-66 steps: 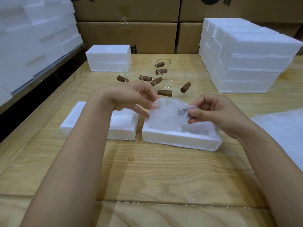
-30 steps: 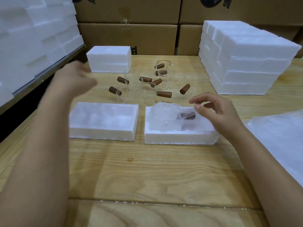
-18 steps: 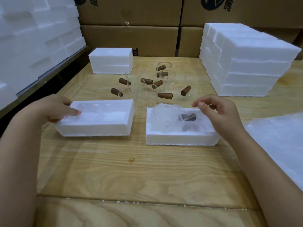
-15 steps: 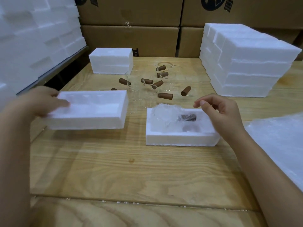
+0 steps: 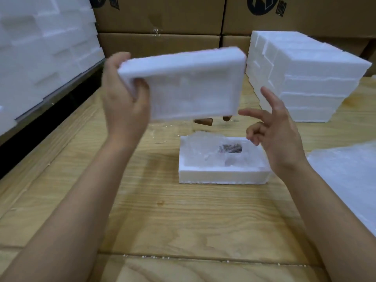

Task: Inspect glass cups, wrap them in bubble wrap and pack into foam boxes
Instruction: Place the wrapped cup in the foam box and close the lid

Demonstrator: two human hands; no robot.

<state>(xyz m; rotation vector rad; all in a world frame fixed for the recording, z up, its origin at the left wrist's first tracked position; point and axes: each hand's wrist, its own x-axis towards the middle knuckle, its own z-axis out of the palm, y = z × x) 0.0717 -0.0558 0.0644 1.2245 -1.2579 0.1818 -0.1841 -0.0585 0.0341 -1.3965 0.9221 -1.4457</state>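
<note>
My left hand (image 5: 124,102) grips the left end of a white foam lid (image 5: 189,84), held up in the air and tilted with its hollow side toward me. Below it, on the wooden table, sits the open foam box base (image 5: 221,176). A bubble-wrapped glass cup (image 5: 213,148) lies inside, its brown handle (image 5: 231,148) showing through the wrap. My right hand (image 5: 274,133) hovers open over the base's right edge, fingers spread, holding nothing. The lid hides most of the loose cups behind it; two brown handles (image 5: 203,121) peek out below.
A stack of white foam boxes (image 5: 305,78) stands at the back right. More foam pieces (image 5: 40,47) are piled on the left. Cardboard cartons (image 5: 158,43) line the back. A sheet of bubble wrap (image 5: 345,180) lies at the right edge.
My left hand has lifted the foam lid off the table and swung it up and right, tilting it over the base. My right hand rose slightly and spread its fingers.
</note>
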